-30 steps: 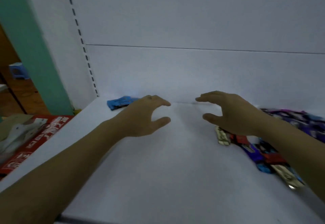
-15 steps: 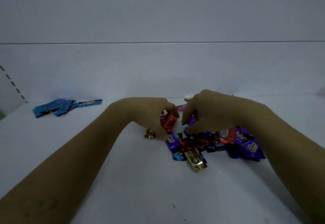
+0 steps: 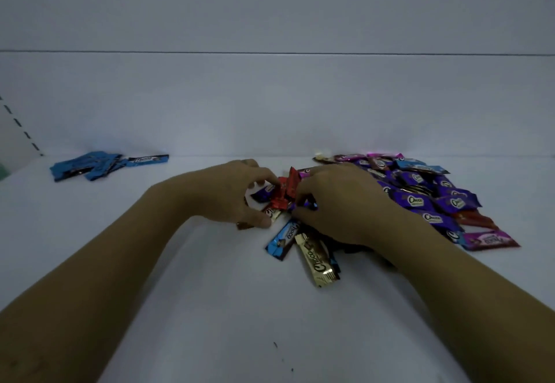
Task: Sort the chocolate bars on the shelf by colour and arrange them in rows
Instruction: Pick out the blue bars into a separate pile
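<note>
Centrally, the left hand [image 3: 237, 199] pinches red bars [image 3: 283, 191] at the pile's [image 3: 420, 199] 9 o'clock edge. The right hand's [image 3: 339, 205] fingers curl beside them, grip unclear. Blue bars [image 3: 90, 166] lie at the shelf's [image 3: 210, 307] 10 o'clock.

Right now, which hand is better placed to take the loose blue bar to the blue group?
Left, probably. The blue bar lies close by the left hand, and the blue group sits far left; the right hand would cross. First the left must release the red bars.
</note>
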The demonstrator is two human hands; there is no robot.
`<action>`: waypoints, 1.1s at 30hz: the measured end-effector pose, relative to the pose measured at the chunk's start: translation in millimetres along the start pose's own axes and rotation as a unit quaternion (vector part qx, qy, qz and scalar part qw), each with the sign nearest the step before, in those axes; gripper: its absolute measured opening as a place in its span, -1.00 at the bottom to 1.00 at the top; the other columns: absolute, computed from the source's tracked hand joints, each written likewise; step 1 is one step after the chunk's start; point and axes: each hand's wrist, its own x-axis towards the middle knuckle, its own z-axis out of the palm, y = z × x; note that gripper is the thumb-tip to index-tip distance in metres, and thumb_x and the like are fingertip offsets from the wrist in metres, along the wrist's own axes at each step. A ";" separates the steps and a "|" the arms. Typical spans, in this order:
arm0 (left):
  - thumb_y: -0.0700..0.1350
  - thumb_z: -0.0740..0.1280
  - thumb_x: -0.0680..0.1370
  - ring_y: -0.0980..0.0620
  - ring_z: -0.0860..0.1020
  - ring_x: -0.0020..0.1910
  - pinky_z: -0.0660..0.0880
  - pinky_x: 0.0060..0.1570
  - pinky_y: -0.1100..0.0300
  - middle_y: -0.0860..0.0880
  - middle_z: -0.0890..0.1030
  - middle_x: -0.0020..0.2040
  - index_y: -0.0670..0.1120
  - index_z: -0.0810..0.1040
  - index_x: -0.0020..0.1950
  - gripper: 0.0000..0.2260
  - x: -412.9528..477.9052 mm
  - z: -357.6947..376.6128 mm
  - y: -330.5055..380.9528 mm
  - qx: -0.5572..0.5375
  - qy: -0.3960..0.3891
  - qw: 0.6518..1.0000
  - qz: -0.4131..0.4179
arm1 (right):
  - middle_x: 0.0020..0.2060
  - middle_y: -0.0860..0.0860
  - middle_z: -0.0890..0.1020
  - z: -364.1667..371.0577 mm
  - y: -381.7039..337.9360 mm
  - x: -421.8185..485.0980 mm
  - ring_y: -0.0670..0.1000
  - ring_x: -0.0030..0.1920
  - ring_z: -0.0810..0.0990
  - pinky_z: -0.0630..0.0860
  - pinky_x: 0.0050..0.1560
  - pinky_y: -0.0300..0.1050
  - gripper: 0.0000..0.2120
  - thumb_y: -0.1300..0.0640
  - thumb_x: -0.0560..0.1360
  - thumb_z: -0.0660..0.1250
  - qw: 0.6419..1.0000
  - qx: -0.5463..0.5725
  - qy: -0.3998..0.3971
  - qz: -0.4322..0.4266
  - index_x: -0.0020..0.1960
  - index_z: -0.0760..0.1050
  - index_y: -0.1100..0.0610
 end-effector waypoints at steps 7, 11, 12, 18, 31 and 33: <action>0.14 0.41 0.47 0.18 0.44 -0.02 0.38 -0.10 0.34 0.15 0.44 0.03 0.12 0.43 0.34 -0.54 14.0 20.2 17.5 -0.067 0.112 0.991 0.017 | -0.10 -0.01 0.61 2.2 14.1 -2.1 0.05 -0.07 0.55 0.35 0.05 -0.09 -0.82 0.00 0.54 0.26 0.994 -0.001 0.079 0.080 -0.04 0.60 0.05; 0.21 0.34 0.48 0.10 0.40 0.12 0.39 0.06 0.17 0.07 0.47 0.17 0.10 0.50 0.23 -0.62 13.4 17.4 21.8 -0.025 0.158 0.987 0.022 | -0.10 -0.06 0.59 -9.3 24.9 -5.0 -0.02 -0.09 0.53 0.35 -0.05 -0.15 -0.81 -0.09 0.54 0.30 0.997 0.031 0.047 0.054 -0.02 0.58 0.01; 0.26 0.32 0.45 0.12 0.40 0.07 0.37 0.00 0.19 0.10 0.48 0.11 0.11 0.51 0.15 -0.64 7.6 12.1 24.5 -0.005 0.177 0.984 0.033 | -0.10 -0.07 0.61 -14.0 29.0 -6.1 -0.03 -0.10 0.53 0.37 -0.07 -0.17 -0.83 -0.07 0.54 0.30 0.998 0.038 0.033 0.045 0.00 0.59 0.00; 0.32 0.44 0.30 0.16 0.47 -0.16 0.41 -0.24 0.28 0.15 0.49 -0.09 0.14 0.41 0.06 -0.53 -11.7 3.5 57.0 0.023 -0.061 0.998 0.006 | -0.17 -0.17 0.62 -26.6 44.5 -13.5 -0.18 -0.19 0.55 0.50 -0.11 -0.30 -0.86 -0.03 0.47 0.40 0.995 0.096 -0.027 0.004 0.00 0.63 -0.05; 0.13 0.39 0.48 0.16 0.41 -0.27 0.34 -0.33 0.30 0.11 0.45 -0.18 0.05 0.41 0.05 -0.73 -11.0 4.3 61.7 0.022 -0.094 0.995 -0.020 | -0.13 -0.07 0.56 -18.8 13.1 -15.5 -0.04 -0.12 0.47 0.53 0.02 -0.04 -0.77 0.04 0.48 0.35 0.996 0.035 -0.073 -0.026 0.13 0.54 -0.01; 0.09 0.38 0.50 0.15 0.41 -0.26 0.32 -0.33 0.32 0.11 0.45 -0.16 0.07 0.40 -0.03 -0.80 -12.1 5.1 61.4 0.029 -0.095 0.995 -0.020 | -0.13 -0.06 0.54 -17.1 15.2 -13.9 -0.02 -0.09 0.46 0.50 -0.02 -0.09 -0.81 0.10 0.48 0.34 0.998 0.044 -0.043 -0.004 0.09 0.54 -0.03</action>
